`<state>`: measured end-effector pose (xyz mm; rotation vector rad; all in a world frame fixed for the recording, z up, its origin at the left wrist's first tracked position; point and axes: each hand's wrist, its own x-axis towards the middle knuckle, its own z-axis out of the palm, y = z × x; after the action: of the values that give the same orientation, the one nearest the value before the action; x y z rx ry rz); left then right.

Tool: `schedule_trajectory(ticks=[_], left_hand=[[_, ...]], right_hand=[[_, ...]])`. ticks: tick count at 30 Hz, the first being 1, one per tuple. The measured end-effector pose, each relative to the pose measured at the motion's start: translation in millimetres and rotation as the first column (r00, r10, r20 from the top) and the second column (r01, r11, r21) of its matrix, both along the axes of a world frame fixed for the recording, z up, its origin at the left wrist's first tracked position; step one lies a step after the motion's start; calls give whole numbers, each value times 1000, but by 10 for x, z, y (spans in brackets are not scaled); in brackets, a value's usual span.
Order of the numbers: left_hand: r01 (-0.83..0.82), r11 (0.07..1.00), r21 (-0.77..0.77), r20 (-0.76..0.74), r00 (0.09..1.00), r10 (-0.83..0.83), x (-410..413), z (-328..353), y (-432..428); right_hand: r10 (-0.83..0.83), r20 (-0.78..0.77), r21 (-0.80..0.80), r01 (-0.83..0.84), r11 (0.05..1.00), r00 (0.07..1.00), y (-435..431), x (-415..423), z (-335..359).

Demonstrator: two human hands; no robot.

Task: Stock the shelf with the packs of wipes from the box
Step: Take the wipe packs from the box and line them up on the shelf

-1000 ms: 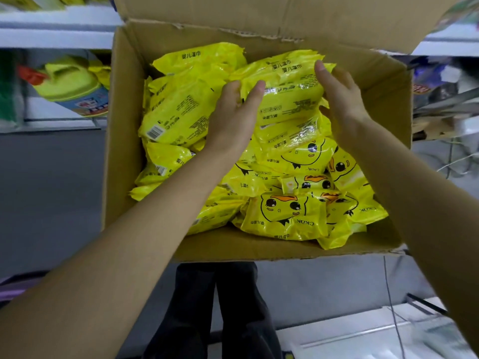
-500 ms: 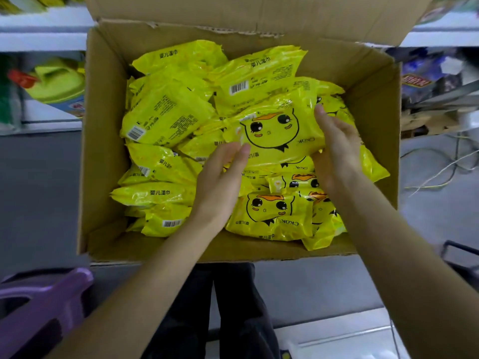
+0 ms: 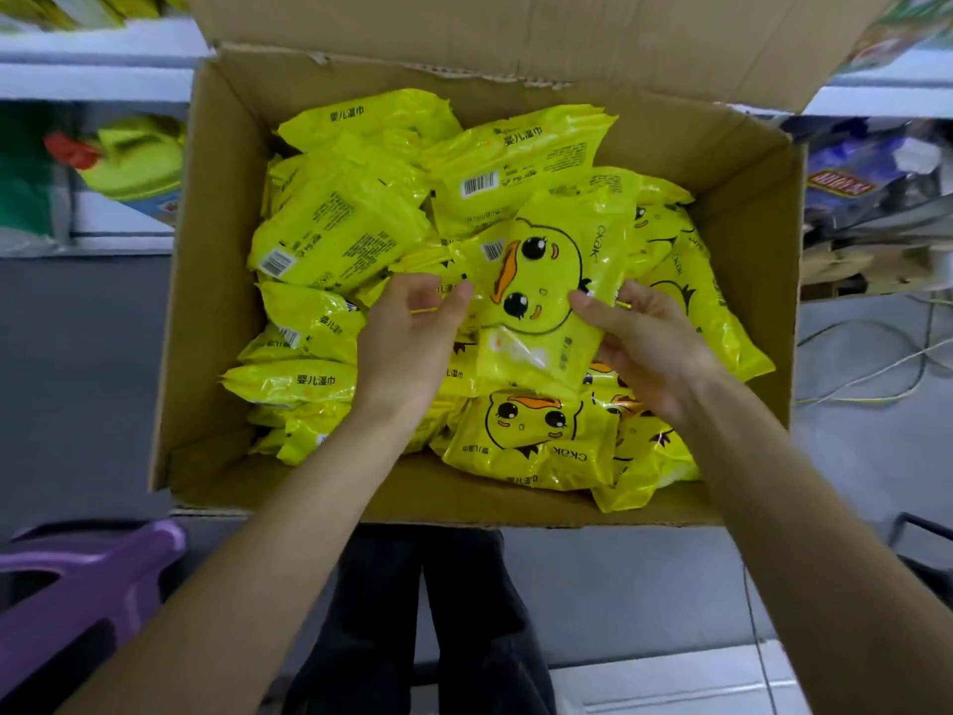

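Below the box, nearest the viewer: dark trousers [image 3: 412,637] over a grey floor [image 3: 644,585]. Purple plastic stool [image 3: 87,575] at the box's near-left corner, and a white surface [image 3: 670,678] towards the near right.

Cardboard box [image 3: 412,492]: open, far flap upright, heaped with yellow packs of wipes [image 3: 335,240]. Some lie face up showing a cartoon duck, others show barcodes and print.

Left hand [image 3: 407,343]: over the middle of the box, fingers curled, thumb and fingertips pinching the left edge of the raised pack [image 3: 546,281].

Right hand [image 3: 644,348]: just right of it, thumb pressed on the front of that pack; the other fingers pass behind it and are hidden.

Raised pack: duck face towards the camera, turned on its side, held between both hands above the heap, inside the box's walls.

Right of the box: thin cables [image 3: 876,363] on the floor.

Beyond the box, left: white shelf [image 3: 93,74] with a yellow bottle [image 3: 134,157] under it, red-capped. Beyond the box, right: blurred blue packages [image 3: 866,167] on a further shelf.
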<state>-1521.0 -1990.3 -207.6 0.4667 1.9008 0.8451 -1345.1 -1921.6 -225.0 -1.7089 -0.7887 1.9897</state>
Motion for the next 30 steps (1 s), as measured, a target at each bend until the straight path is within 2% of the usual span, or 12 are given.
schedule_trajectory(ticks=[2, 3, 4, 5, 8, 9, 13, 20, 22, 24, 26, 30], left_hand=[[-45, 998, -44, 306, 950, 56, -63, 66, 36], [-71, 994, -84, 481, 871, 103, -79, 93, 45], [-80, 989, -124, 594, 792, 139, -84, 116, 40], [-87, 985, -150, 641, 750, 164, -79, 108, 23], [-178, 975, -132, 619, 753, 221, -42, 58, -14], [-220, 968, -119, 605, 757, 247, -27, 38, -27], [-365, 928, -74, 549, 762, 344, 14, -14, -44], [-437, 897, -59, 266, 860, 437, 106, -5, 6], [-381, 921, -81, 347, 856, 384, 0, 28, 24], [-316, 946, -73, 523, 795, 306, -177, 100, 28], [-288, 956, -48, 630, 735, 253, -394, 175, 0], [-196, 973, -119, 665, 712, 224, -621, 317, -116]], right_hand=[[202, -77, -28, -204, 979, 976, 25, 92, 44], [261, -84, -45, -265, 963, 962, 28, 97, 77], [301, -79, -57, -305, 951, 950, 26, 77, 117], [301, -73, -65, -306, 950, 951, 23, 54, 144], [109, -53, -70, -112, 991, 993, -1, -57, 234], [90, -20, -74, -92, 993, 996, -27, -94, 252], [154, 28, -106, -150, 983, 988, -210, -193, 260], [120, 137, 193, -145, 970, 983, -288, -275, 200], [135, 128, 176, -156, 972, 983, -197, -259, 213], [179, 112, 128, -193, 973, 977, -70, -229, 272], [272, 70, 101, -278, 955, 960, 75, -202, 355], [482, 38, 99, -483, 870, 876, 247, -210, 383]])
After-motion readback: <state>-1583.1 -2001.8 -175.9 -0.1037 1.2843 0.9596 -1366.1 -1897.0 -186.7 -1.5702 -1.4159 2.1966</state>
